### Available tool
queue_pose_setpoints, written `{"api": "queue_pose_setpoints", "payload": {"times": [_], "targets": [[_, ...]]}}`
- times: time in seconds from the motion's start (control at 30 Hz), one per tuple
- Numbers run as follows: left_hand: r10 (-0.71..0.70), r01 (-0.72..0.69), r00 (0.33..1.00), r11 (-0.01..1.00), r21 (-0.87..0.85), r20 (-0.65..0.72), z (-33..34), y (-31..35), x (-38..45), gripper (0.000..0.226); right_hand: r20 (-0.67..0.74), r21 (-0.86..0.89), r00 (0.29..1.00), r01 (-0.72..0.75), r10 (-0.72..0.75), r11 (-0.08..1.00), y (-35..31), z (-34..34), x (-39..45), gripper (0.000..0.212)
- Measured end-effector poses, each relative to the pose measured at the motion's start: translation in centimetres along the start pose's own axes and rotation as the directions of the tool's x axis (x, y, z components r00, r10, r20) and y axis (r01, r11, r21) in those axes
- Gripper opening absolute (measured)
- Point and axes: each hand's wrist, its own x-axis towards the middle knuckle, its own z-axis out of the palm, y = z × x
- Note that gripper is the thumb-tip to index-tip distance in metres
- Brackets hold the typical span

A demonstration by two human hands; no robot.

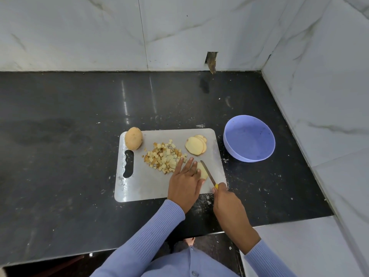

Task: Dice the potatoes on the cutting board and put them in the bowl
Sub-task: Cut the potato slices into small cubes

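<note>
Lower centre of frame, the left hand (184,175) lies spread, pinning a potato piece (202,171) steady while the right hand (226,202) grips the knife (208,173), its blade lying along the piece's right side to cut.

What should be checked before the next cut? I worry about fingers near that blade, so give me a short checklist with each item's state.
1. Left hand steadies the potato piece: ok, straight fingers press on it.
2. Fingertips clear of the knife: not ok, they lie flat, uncurled, right beside the blade.
3. Right hand grips the knife handle: ok.
4. Board lies flat on the counter: ok.
5. Room to cut: ok, the dice pile, slices and whole potato sit apart from the blade.
6. Bowl ready: ok, it is empty, right of the board.
</note>
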Motion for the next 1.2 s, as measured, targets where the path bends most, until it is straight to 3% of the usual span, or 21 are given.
{"api": "queue_pose_setpoints", "payload": {"times": [0.2,0.43,0.73,0.93,1.1,1.2], "targets": [[0.01,-0.01,0.996,1.0,-0.004,-0.087,0.2,0.0,0.0,0.046,0.039,-0.071,0.999,-0.032,0.035,0.997,-1.1,0.0,0.5,0.022],[-0.014,0.015,0.998,1.0,0.012,-0.063,0.2,0.3,-0.1,0.048,0.085,-0.095,0.993,-0.072,0.08,0.993,1.7,1.0,-2.4,0.026],[0.002,-0.001,0.999,1.0,0.02,-0.043,0.0,-0.1,-0.6,0.048,0.0,0.026,0.999,-0.055,0.055,0.998,1.8,0.0,-2.0,0.03],[-0.002,0.005,0.997,0.999,0.045,-0.076,-0.2,-0.1,-0.6,0.018,-0.041,0.053,0.999,-0.004,0.006,0.999,0.3,-0.8,-0.9,0.031],[-0.031,0.033,0.997,0.999,0.021,-0.07,-0.6,0.2,-0.5,0.019,-0.017,0.021,1.0,0.004,-0.004,1.0,-0.4,-0.5,0.1,0.032],[-0.031,0.031,0.998,0.999,-0.013,-0.052,-0.5,0.2,-0.6,0.037,-0.008,-0.017,1.0,-0.015,0.015,1.0,-0.7,-0.2,0.4,0.031]]}}
